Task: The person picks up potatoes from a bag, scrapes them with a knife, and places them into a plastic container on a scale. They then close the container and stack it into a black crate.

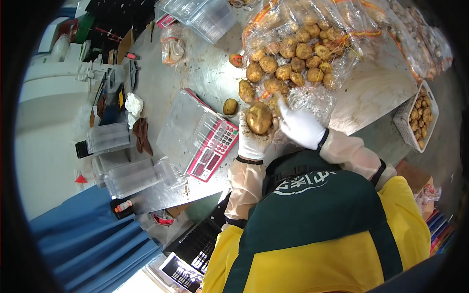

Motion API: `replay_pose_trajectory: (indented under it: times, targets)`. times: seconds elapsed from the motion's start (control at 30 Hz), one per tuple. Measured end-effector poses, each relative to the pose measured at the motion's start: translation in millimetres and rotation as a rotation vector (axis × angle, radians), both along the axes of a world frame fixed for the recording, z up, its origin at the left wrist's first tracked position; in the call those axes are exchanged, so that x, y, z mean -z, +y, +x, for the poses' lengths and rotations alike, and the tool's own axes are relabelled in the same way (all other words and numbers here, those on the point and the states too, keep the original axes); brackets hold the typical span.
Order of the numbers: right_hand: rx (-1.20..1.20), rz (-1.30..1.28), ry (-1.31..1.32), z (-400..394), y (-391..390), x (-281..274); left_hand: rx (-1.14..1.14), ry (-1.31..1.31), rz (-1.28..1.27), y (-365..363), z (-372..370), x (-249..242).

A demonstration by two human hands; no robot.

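Observation:
In the head view my left hand (pixel 251 145), in a white glove, is closed around the underside of a large potato (pixel 259 118). Dirt marks the glove's palm. My right hand (pixel 301 128), also gloved in white, is beside that potato with a finger stretched out over the potatoes behind; its other fingers are partly hidden. It holds nothing that I can see. A heap of potatoes (pixel 304 51) spills from an open clear plastic bag (pixel 317 100) in front of my hands. One loose potato (pixel 230 106) lies to the left, close to a red and white scale (pixel 213 150).
A clear plastic box (pixel 183 129) rests on the scale. Stacked clear trays (pixel 200 19) stand at the back of the metal table (pixel 376 95), with more containers (pixel 131 178) at left. A white crate (pixel 408 122) of potatoes is at right. Filled bags (pixel 420 44) lie behind it.

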State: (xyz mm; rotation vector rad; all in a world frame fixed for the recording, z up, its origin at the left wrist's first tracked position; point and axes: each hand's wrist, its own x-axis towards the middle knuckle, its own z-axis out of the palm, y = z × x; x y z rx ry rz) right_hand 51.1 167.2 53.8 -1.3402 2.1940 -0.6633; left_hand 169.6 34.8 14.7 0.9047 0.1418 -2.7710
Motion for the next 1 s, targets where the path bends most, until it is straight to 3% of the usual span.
replay_pose_trajectory:
  times: [0.03, 0.13, 0.17, 0.3, 0.4, 0.43, 0.47, 0.53, 0.6, 0.7, 0.87, 1.0]
  targets:
    - [0.035, -0.090, 0.038, -6.6, 0.7, 10.5, -0.002, 0.008, 0.000, 1.9, 0.1, -1.9]
    - [-0.042, -0.027, 0.125, 2.6, 6.3, 6.3, -0.044, -0.046, 0.041, 4.8, 1.5, 3.6]
    - [-0.081, -0.008, 0.130, 5.3, 7.4, 6.6, -0.039, -0.034, 0.168, 3.1, 1.9, 2.7]
    - [-0.203, -0.011, 0.080, 28.2, 10.2, 17.5, -0.067, -0.068, 0.034, 11.2, -0.4, -10.1]
    - [-0.117, -0.132, -0.081, 10.7, 7.4, 15.7, -0.116, -0.142, -0.368, -8.4, 12.6, -5.8]
    - [-0.043, -0.076, -0.193, 1.5, 8.8, 14.0, -0.161, -0.236, -0.569, -18.5, 19.3, -14.9]
    - [0.068, -0.192, -0.180, -4.9, 9.4, 26.3, -0.204, -0.328, -0.772, -30.5, 25.3, -28.6]
    - [0.236, -0.186, -0.373, -25.9, 12.4, 41.8, -0.282, -0.682, -1.395, -50.1, 37.3, -53.3]
    - [0.310, -0.177, -0.418, -43.6, 22.7, 91.3, -0.375, -1.052, -1.872, -94.4, 67.9, -34.2]
    - [0.414, -0.144, -0.470, -45.5, 26.1, 87.8, -0.442, -1.110, -1.622, -116.5, 86.6, -47.1]
    - [0.475, -0.149, -0.557, -42.5, 28.3, 85.1, -0.603, -1.133, -1.780, -139.4, 105.4, -77.8]
    - [0.363, -0.142, -0.363, -47.3, 32.9, 111.9, -0.790, -1.150, -1.767, -221.0, 153.9, -80.3]
